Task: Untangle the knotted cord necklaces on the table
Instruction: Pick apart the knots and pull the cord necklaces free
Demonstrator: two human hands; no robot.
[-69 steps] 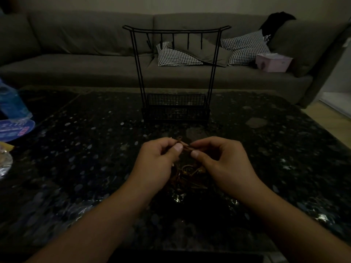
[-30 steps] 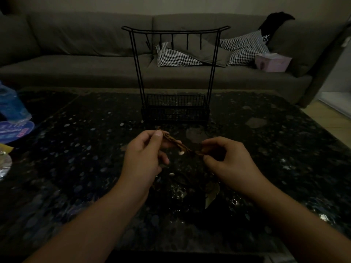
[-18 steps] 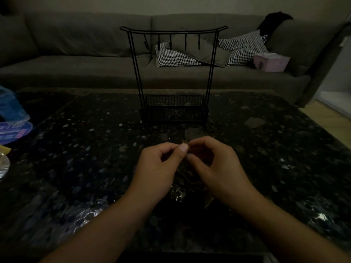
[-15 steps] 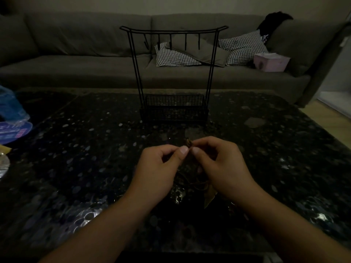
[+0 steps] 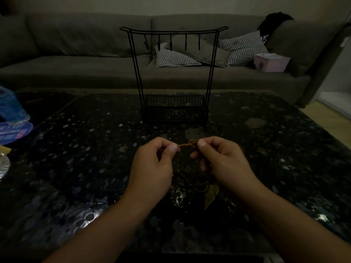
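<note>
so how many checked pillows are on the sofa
2. One checked pillow lies behind the black wire stand, partly under a plain grey cushion. The other lies further right, beside the pink box. More could be hidden behind the cushion.

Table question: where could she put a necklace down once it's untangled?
The dark table lies bare between the left hand and the blue bottle, and again right of the right hand. It is crowded under both hands, where cord loops and a leaf pendant lie.
</note>
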